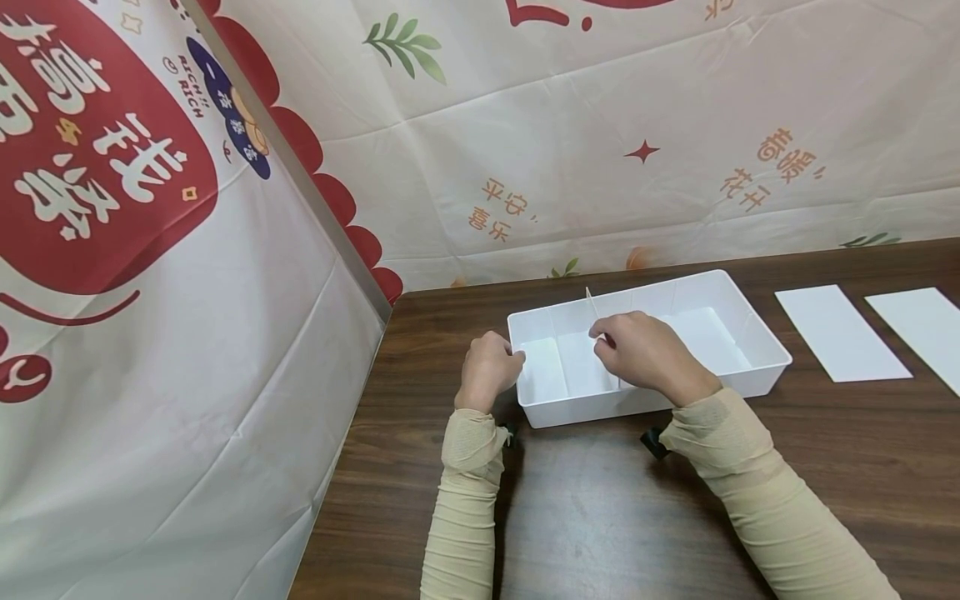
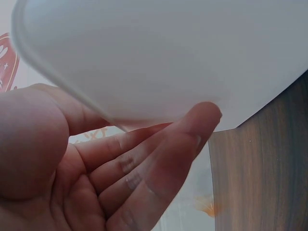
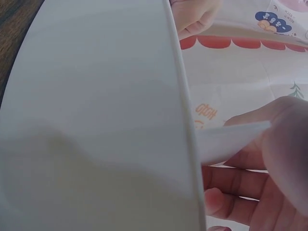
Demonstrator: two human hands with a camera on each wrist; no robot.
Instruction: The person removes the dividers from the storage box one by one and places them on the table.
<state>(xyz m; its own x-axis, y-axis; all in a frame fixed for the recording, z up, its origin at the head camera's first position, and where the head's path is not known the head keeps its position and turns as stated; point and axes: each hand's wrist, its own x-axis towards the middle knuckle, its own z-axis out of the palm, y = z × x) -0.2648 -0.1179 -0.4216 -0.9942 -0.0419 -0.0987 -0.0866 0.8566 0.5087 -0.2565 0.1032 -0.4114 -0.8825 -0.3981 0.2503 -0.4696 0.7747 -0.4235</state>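
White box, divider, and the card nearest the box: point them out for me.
White box (image 1: 592, 408): head view, front outer wall.
Divider (image 3: 224, 140): right wrist view, part showing past the rim.
Nearest card (image 1: 842, 334): head view, middle of top face.

Head view bright, even | desk (image 1: 585, 508) with pale sheen | shadows beside sleeves (image 1: 463, 517) | wrist views dimmer, hazy | right wrist: soft-edged shadow across box (image 3: 106, 91)

Room over box (image 1: 585, 410) R end; divider (image 1: 590, 302) & R hand (image 1: 648, 352) mid-box.
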